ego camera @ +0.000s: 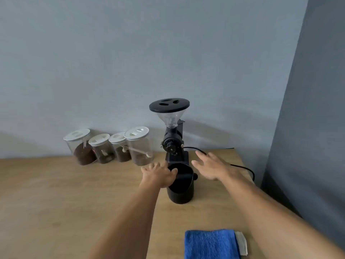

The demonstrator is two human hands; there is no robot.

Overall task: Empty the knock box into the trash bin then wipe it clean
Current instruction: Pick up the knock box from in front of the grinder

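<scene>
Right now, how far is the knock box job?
Nothing is finished: the knock box stands upright on the table before the grinder. In hand: the left hand grips its rim; the right hand hovers open. Left: emptying, then wiping with the blue cloth.

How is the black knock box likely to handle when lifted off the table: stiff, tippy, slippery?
The knock box looks like a rigid, smooth-walled tub, so probably stiff but somewhat slick. It is tall for its base, so a push near the rim, where the left hand grips, might tip it. Any contents are hidden, so its weight is uncertain.
</scene>
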